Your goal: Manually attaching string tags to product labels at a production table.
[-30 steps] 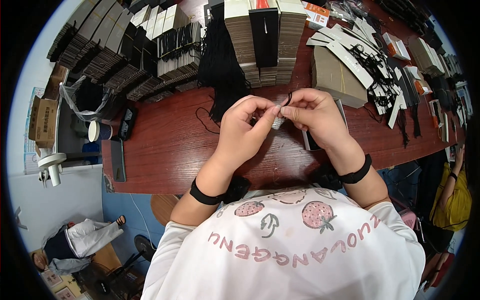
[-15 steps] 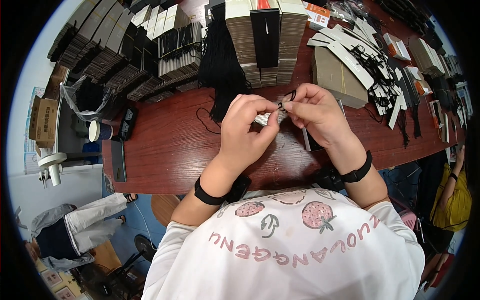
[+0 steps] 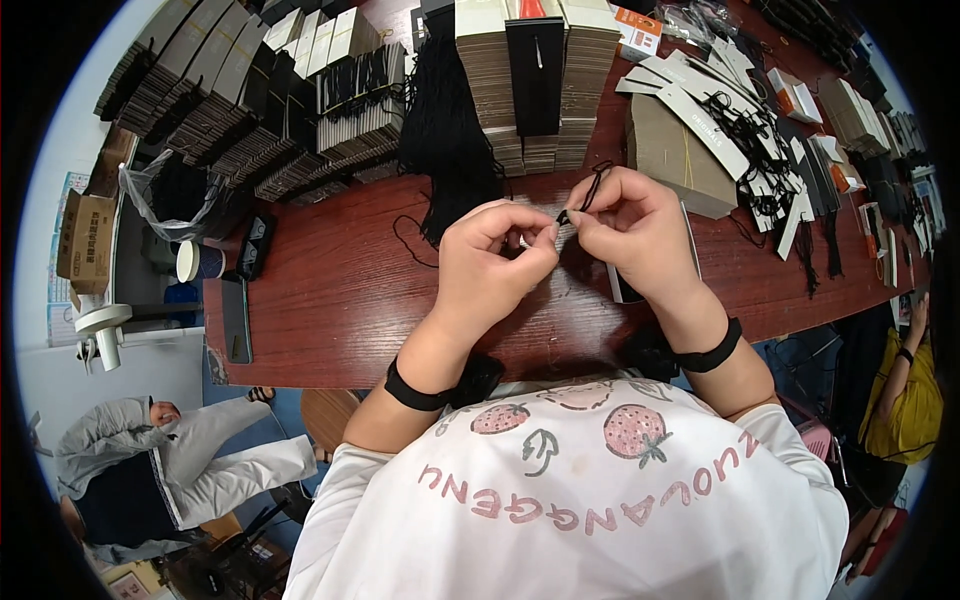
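Over the middle of the table, my left hand [image 3: 490, 265] and my right hand [image 3: 640, 235] meet fingertip to fingertip. Both are closed in a pinch on a thin black cord [image 3: 600, 178]. A small loop of it rises above my right fingers, while the part between the fingertips is mostly hidden. A white-edged box [image 3: 697, 243] lies partly beneath my right hand. Just beyond my left hand, a thick bundle of black cords [image 3: 445, 115] hangs over the table, with one loose strand curling on the wood.
Tall stacks of card tags [image 3: 487, 85] stand at the back, with more stacks [image 3: 360, 125] to the left. White tags with black cords [image 3: 720, 130] lie heaped at right by a brown block of card [image 3: 675, 165]. A phone-like dark slab [image 3: 236, 320] rests on the table's left edge. Another person [image 3: 170, 470] is at left.
The cord loop now stands higher above my right fingers, and my left fingers have curled in more. At left, the other person has shifted, with a hand now showing.
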